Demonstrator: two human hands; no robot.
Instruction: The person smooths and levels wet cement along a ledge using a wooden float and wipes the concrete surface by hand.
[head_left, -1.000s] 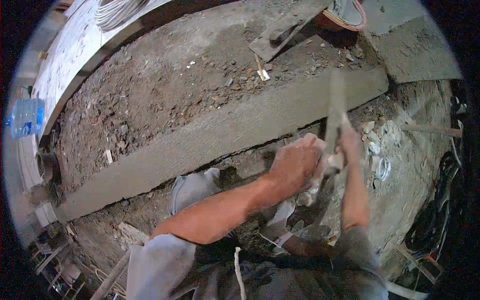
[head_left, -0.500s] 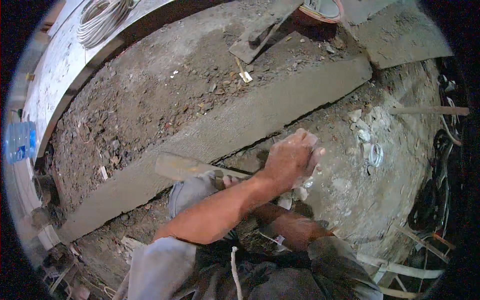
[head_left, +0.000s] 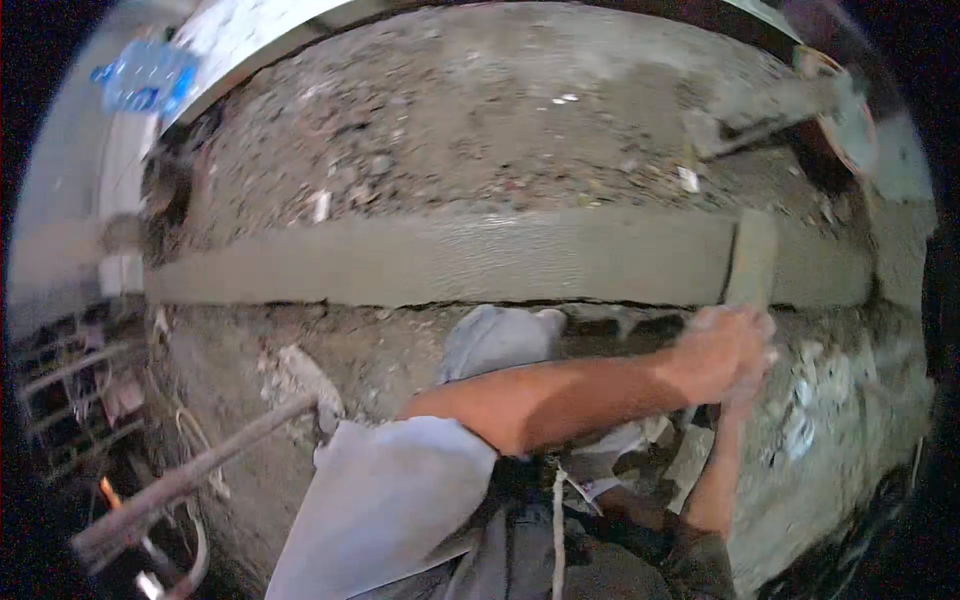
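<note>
A flat, rectangular trowel [head_left: 754,258] lies across the right part of a long, smooth strip of wet grey mortar [head_left: 480,255]. At its near end my right hand [head_left: 745,385] grips it, partly covered by my other hand. My left hand [head_left: 712,345] reaches across from the left and overlaps the right one; its fingers are curled and blurred, and what lies inside them is hidden. Water-like ripples show on the middle of the strip.
Loose soil and rubble [head_left: 400,130] lie beyond the strip. A clear blue water bottle [head_left: 150,78] stands at the upper left, a bucket [head_left: 855,125] at the upper right. A long-handled tool [head_left: 200,465] leans at the lower left. Grey cloth [head_left: 495,340] covers my bent leg.
The view has turned and shifted left. The trowel has moved from the strip's near left-middle to its right part, swinging upright in view. My hands, crossed and apart before, now overlap.
</note>
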